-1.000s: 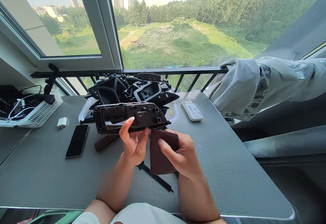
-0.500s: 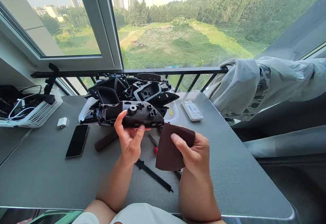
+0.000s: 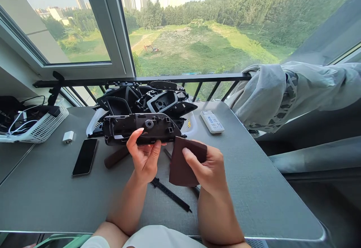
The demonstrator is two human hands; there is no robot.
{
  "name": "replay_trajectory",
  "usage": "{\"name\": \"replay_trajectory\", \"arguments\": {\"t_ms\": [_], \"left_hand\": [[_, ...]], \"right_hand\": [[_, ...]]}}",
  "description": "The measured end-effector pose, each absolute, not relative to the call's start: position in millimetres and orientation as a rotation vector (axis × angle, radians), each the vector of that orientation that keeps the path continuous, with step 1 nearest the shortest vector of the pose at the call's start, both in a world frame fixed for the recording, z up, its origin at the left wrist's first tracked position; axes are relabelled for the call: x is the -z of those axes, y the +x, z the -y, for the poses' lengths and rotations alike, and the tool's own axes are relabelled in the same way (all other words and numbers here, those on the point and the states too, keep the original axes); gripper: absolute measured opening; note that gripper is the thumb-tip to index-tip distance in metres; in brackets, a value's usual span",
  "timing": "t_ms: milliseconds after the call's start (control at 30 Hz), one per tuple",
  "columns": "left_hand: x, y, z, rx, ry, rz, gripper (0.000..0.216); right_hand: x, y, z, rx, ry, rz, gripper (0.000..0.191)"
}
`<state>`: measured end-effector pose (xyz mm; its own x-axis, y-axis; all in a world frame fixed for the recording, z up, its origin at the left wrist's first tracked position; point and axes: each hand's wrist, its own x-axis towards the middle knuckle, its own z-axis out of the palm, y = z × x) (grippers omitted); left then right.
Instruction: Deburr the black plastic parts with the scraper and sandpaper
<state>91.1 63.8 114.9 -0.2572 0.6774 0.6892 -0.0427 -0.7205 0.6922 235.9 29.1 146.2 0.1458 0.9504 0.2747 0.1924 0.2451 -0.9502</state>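
Observation:
My left hand (image 3: 145, 155) grips a long black plastic trim panel (image 3: 131, 127) by its lower edge, thumb in front and the other fingers mostly behind. The panel's inner side, with clips and a round boss, faces me. In my right hand (image 3: 208, 165) is a folded sheet of dark brown sandpaper (image 3: 183, 165), pinched under the thumb. Its upper left corner meets the right end of the panel. Below the hands lies a black caliper (image 3: 172, 195) on the grey table. A dark brown cylindrical object (image 3: 115, 157) lies left of my left hand.
Behind the panel, a white basket (image 3: 91, 124) is heaped with black plastic parts (image 3: 124, 97). A phone (image 3: 85, 157) and a white charger plug (image 3: 68, 137) lie left; a white labelled device (image 3: 212, 122) lies right. Another white basket (image 3: 46, 127) holds cables. Grey fabric (image 3: 265, 93) hangs over the railing.
The sandpaper and my right hand have moved slightly left, against the panel's end. The panel has shifted a little left and tilted so that more of its inner side shows.

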Motion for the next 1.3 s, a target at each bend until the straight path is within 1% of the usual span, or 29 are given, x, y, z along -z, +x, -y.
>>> {"name": "replay_trajectory", "arguments": {"t_ms": [133,333,500,700,767,900,967,1033,1133,1200,1233,1300], "left_hand": [[-115.2,90.9,-63.8,-2.003,1.502,-0.756,0.053],[-115.1,87.9,-63.9,-1.968,1.419,-0.817,0.053],[-117.0,82.9,-66.2,-1.881,1.23,-0.788,0.055],[-114.8,79.3,-69.7,-1.688,1.189,-0.68,0.055],[-114.0,80.8,-69.5,-1.695,1.182,-0.68,0.061],[-114.3,89.9,-64.8,-1.728,1.193,-0.726,0.088],[-114.4,94.8,-61.6,-1.692,1.195,-0.754,0.094],[-113.8,97.6,-59.3,-1.654,1.177,-0.778,0.085],[-112.7,97.0,-58.2,-1.583,1.152,-0.769,0.059],[-113.0,95.1,-58.4,-1.528,1.153,-0.733,0.047],[-113.5,94.4,-58.5,-1.509,1.163,-0.708,0.045],[-114.9,94.0,-58.6,-1.498,1.202,-0.661,0.049]], "right_hand": [[-142.7,238.5,-30.9,-0.85,-1.204,1.222,0.022],[-144.2,238.6,-28.8,-1.007,-1.17,1.125,0.023],[-145.2,243.6,-28.1,-1.298,-0.965,0.787,0.015],[-142.1,245.6,-41.2,-1.457,-0.773,0.722,0.014],[-143.0,241.0,-44.3,-1.5,-0.747,0.67,0.015],[-147.2,229.1,-44.8,-1.565,-0.723,0.662,0.016],[-148.4,224.6,-44.2,-1.581,-0.698,0.676,0.017],[-147.9,222.1,-44.2,-1.601,-0.69,0.668,0.015],[-144.3,221.9,-45.6,-1.614,-0.686,0.607,0.015],[-141.8,223.2,-46.8,-1.602,-0.676,0.551,0.017],[-140.9,223.9,-47.2,-1.602,-0.668,0.531,0.018],[-140.4,224.6,-47.6,-1.611,-0.656,0.504,0.019]]}}
